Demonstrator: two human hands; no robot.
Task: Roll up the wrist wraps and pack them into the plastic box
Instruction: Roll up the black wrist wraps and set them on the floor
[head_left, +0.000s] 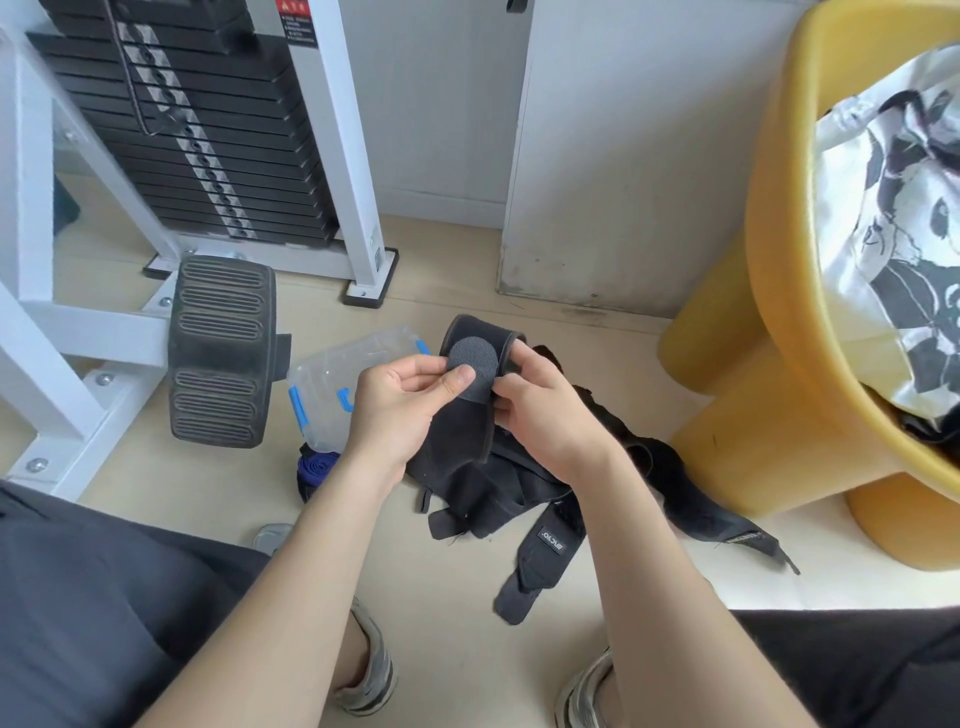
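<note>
Left hand (400, 410), right hand (545, 408) pinch wrap (465, 434).

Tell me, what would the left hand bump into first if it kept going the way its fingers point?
Probably the right hand, which grips the same wrist wrap just past the left hand; depth is hard to judge.

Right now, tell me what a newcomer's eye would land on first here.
At centre, the left hand and right hand pinch a black wrist wrap with a round grey patch. Behind the left hand lies the clear plastic box with blue latches; more black wraps sprawl on the floor beneath. A yellow chair fills the right edge.
</note>
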